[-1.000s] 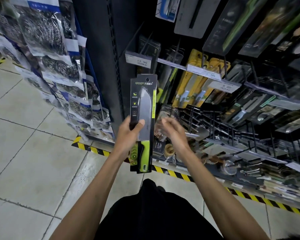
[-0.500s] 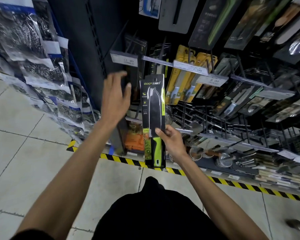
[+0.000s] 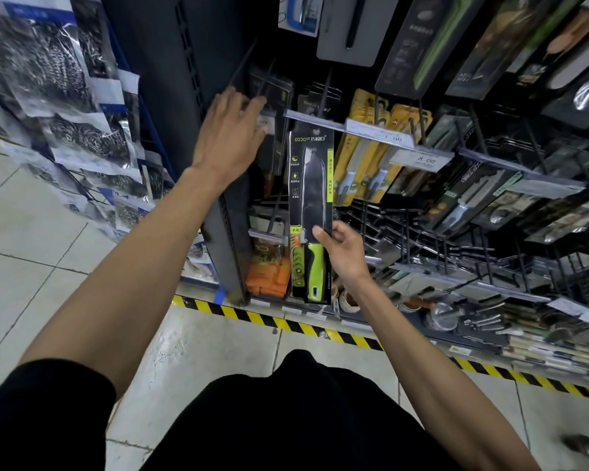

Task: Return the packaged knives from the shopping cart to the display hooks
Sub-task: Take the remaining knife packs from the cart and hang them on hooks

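Note:
A packaged knife (image 3: 312, 185), a black card with a green-handled blade, stands upright in front of the display. My right hand (image 3: 346, 254) pinches its right edge near the handle. My left hand (image 3: 230, 137) reaches up to the left of it, fingers spread and straight, touching the price tag and the display hook (image 3: 269, 79) at the shelf's left end. Dark knife packs hang on that hook behind my fingers. The card's top hole sits just under the price rail (image 3: 315, 119).
More hooks to the right carry yellow peeler packs (image 3: 378, 154) and dark knife packs (image 3: 470, 195). Bags of steel scourers (image 3: 72, 107) hang on a rack at the left. Yellow-black floor tape (image 3: 286, 324) runs along the shelf base. No cart shows.
The knife pack passed from my left hand to my right. My left hand rose to the left hook's price tag, and the pack moved closer to the display.

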